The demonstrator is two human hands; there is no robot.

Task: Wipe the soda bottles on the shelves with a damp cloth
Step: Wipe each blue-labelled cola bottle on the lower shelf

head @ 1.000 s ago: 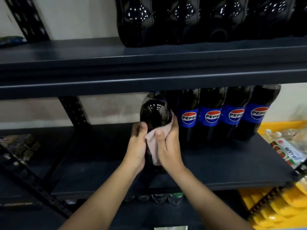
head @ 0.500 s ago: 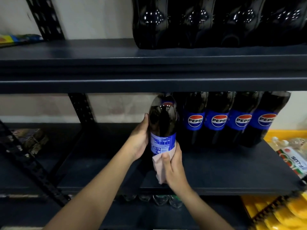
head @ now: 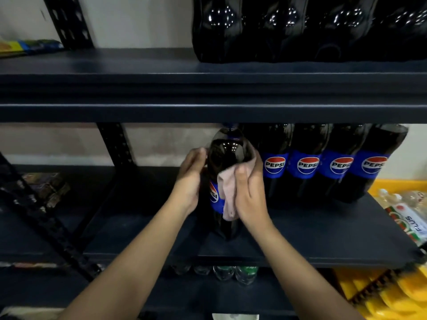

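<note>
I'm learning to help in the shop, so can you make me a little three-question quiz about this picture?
1. True or false: the pink cloth is pressed on the Pepsi bottle by the right hand.
2. How many Pepsi labels face you in the row of bottles right of the held one? A) two B) four C) six
3. Fill in: the left hand steadies the bottle on the middle ____.

Key: 1 true; 2 B; 3 shelf.
</note>
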